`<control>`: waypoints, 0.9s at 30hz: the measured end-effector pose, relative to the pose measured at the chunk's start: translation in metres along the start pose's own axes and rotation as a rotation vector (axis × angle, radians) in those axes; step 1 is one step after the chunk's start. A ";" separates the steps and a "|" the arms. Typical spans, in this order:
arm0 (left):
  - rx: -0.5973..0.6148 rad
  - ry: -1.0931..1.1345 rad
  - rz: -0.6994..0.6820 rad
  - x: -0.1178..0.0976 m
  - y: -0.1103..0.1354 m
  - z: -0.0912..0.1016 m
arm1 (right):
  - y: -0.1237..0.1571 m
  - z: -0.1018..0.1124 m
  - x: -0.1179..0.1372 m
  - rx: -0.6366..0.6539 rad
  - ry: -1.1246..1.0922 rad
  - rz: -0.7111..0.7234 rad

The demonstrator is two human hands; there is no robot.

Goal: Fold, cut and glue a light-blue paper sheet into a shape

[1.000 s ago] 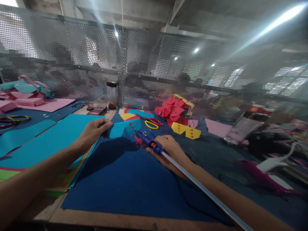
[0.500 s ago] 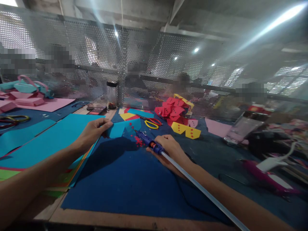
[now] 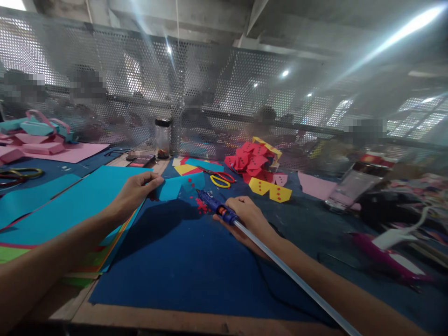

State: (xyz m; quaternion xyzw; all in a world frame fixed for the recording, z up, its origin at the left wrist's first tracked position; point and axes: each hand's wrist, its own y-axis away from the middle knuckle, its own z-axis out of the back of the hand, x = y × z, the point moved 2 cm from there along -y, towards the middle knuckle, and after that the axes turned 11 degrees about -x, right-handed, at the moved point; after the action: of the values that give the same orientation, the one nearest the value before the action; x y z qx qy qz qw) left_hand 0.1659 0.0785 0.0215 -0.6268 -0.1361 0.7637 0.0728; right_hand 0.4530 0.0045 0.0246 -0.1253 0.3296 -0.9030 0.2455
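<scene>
A cut blue paper piece [image 3: 171,187] is pinched at its left end by my left hand [image 3: 140,186]; a few small red bits [image 3: 190,180] sit on its right part. My right hand [image 3: 248,214] is wrapped round a dark blue glue gun [image 3: 217,205], its nozzle by the paper's right end. From the gun's back a long clear glue stick [image 3: 294,275] runs toward me. Small red paper bits [image 3: 202,205] lie in a little heap under the nozzle. Beyond, yellow-and-red-handled scissors [image 3: 221,180] rest near a yellow paper piece [image 3: 271,189] with red dots.
Blue sheets [image 3: 80,200] are stacked at left. Behind stand a lidded jar [image 3: 163,140] and a pile of red paper pieces [image 3: 250,161]. At right are a tilted clear jar [image 3: 355,186] and a magenta-and-white tool [image 3: 392,256]. A perforated metal screen [image 3: 217,93] closes the back.
</scene>
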 end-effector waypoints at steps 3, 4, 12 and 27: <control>-0.006 0.004 0.003 -0.001 0.000 0.000 | 0.001 0.000 0.000 -0.003 -0.006 0.012; -0.006 0.005 0.003 -0.001 0.000 0.000 | 0.001 0.000 -0.001 -0.005 -0.005 0.014; -0.010 0.000 -0.001 -0.001 -0.001 0.001 | 0.001 0.000 0.001 -0.024 -0.029 -0.058; -0.007 0.051 0.029 0.003 -0.002 0.002 | -0.003 0.015 0.008 0.179 -0.554 -0.475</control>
State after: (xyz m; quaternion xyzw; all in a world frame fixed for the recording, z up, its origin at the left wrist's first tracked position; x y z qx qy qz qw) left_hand 0.1634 0.0809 0.0200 -0.6483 -0.1279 0.7479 0.0631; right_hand 0.4504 -0.0055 0.0383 -0.4159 0.1324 -0.8918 0.1189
